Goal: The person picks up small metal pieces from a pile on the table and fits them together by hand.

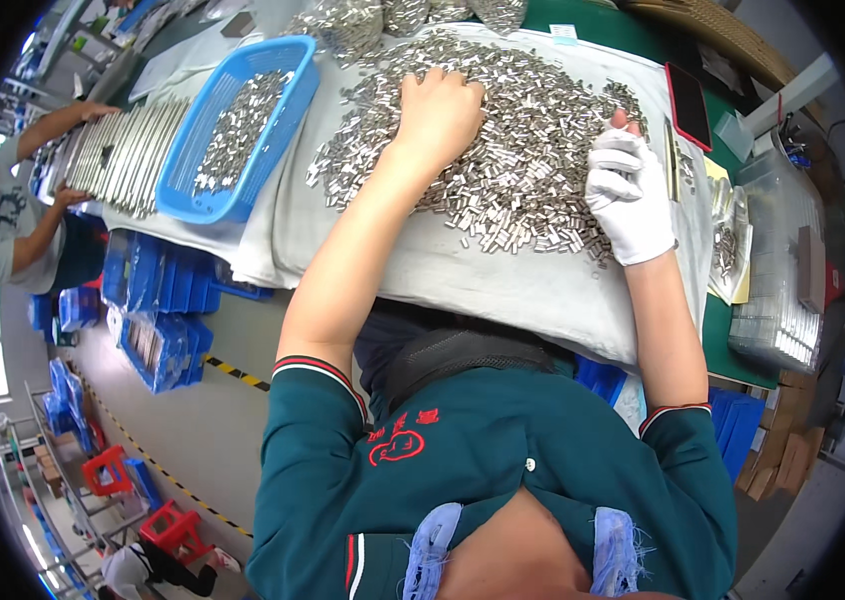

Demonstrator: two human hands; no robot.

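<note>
The bare left hand [441,118] curls over small metal pieces [533,150]; the gloved right hand [631,195], fingers bent, is nearer the desk's [603,22] right edge. Whether either grasps any, I can't tell.

Silver parts [533,150] shimmer at 12 o'clock on a pale grey cloth [433,265]; the worktop [608,30] beneath is deep green. At 10 o'clock the basket [201,208] is sky blue. At 2 o'clock come a white glove [643,215] and a black phone [688,105] edged red. The dark green shirt [503,420], 6 o'clock, has red-and-white striped cuffs [328,370] and a red emblem [398,448]. Black-and-yellow striped tape [243,373] crosses grey floor [193,440] at 8 o'clock.
</note>
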